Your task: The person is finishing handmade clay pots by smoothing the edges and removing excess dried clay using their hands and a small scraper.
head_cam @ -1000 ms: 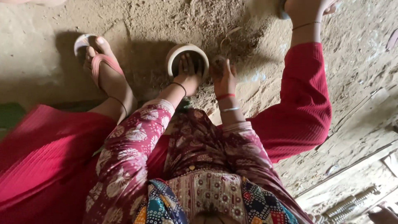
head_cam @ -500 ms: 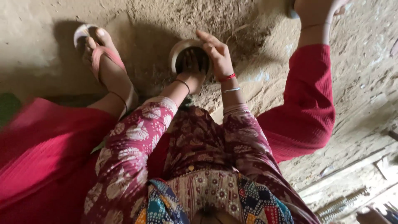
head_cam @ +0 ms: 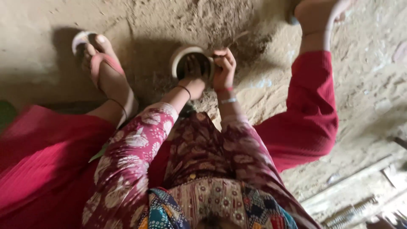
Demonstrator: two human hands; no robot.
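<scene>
A small round pot (head_cam: 180, 57) with a pale rim stands on the sandy ground between my feet. My left hand (head_cam: 193, 76) reaches down into its dark mouth, so the fingers are mostly hidden inside. My right hand (head_cam: 223, 68) curls over the pot's right rim and grips it. Both arms wear maroon sleeves with a pale floral print, and bangles sit on the right wrist. What the left hand holds inside the pot is not visible.
My left foot in a pink sandal (head_cam: 99, 63) rests on the ground left of the pot; my right foot (head_cam: 316, 17) is at the top right. Red trouser legs spread to both sides. Loose sand and planks (head_cam: 360, 186) lie at the lower right.
The right hand has shifted from lying over the pot's top to gripping its right rim. The left hand has stayed inside. The view has drifted slightly.
</scene>
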